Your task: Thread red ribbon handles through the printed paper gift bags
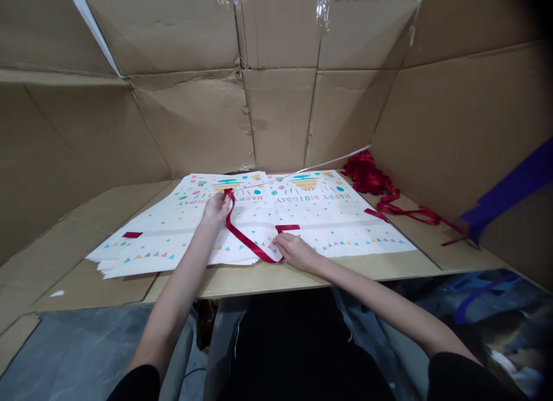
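My left hand is closed on one end of a dark red ribbon, above the printed white sheets. The ribbon hangs in a loose curve to my right hand, whose fingers pinch it close to the front edge of the sheets. A thin pale strip runs from near my left hand to the back right. Under my hands lie a left pile of sheets and a right sheet, both printed "HAPPY BIRTHDAY". Short red ribbon pieces lie across them, one beside my right hand.
A heap of red ribbon sits at the back right and trails along the table's right side. Purple ribbon hangs at the right. Cardboard walls enclose the back and sides. The table's front edge is close to me.
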Available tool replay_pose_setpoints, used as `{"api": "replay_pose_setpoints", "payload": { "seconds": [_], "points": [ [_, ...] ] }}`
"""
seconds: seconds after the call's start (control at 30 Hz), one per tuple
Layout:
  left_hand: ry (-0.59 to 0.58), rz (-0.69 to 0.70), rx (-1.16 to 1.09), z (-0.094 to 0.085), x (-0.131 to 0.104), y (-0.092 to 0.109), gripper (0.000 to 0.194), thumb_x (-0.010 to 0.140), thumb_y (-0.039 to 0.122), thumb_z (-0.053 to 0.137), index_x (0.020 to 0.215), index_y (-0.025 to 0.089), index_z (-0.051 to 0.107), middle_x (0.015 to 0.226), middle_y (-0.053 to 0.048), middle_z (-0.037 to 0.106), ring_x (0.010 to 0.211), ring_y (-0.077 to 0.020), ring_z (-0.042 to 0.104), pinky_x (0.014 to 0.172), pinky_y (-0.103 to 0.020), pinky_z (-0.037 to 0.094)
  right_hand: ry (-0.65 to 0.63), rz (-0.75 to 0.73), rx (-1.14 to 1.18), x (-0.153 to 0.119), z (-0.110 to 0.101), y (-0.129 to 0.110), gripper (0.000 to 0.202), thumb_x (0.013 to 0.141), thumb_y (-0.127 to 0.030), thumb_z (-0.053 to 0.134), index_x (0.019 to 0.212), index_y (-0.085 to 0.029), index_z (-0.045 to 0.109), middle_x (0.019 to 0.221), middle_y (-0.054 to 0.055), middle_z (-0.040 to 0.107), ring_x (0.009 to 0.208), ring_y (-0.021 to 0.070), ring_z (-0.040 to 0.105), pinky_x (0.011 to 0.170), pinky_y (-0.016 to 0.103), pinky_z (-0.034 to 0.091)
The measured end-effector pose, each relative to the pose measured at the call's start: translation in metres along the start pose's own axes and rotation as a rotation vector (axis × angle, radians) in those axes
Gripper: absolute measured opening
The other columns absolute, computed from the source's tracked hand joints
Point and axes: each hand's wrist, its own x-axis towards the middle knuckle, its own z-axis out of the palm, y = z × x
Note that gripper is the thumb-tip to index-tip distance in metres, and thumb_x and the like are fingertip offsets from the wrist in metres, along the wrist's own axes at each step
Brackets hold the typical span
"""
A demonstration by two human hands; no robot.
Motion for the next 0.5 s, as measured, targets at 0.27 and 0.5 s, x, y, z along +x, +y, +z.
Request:
{"api": "replay_pose_setpoints", "payload": {
  "seconds": [0.27, 0.5],
  "points": [
    [-0.054, -0.203, -0.043, 0.057, -0.020, -0.058, 0.027, 0.085, -0.005, 0.041, 0.069, 0.012, 0.055, 0.061, -0.001, 0.056, 0.056, -0.0068, 0.056, 0.062, -0.013, 0.050, 0.074, -0.166, 0.074, 0.001, 0.004, -0.021, 0.022, 0.089, -0.008, 0.039, 0.099, -0.011, 0.058, 0.102, 0.013, 0.061, 0.095, 0.0187, 0.058, 0.084, 0.031, 0.050],
    [-0.144, -0.112, -0.041, 0.045, -0.031, -0.085, 0.026, 0.081, -0.004, 0.048, 0.062, 0.013, 0.050, 0.064, -0.001, 0.058, 0.063, -0.0072, 0.059, 0.074, -0.019, 0.049, 0.379, -0.102, 0.069, 0.015, -0.036, -0.007, 0.021, 0.088, -0.011, 0.039, 0.095, -0.016, 0.059, 0.092, 0.010, 0.064, 0.091, 0.0193, 0.059, 0.082, 0.033, 0.049]
  ]
}}
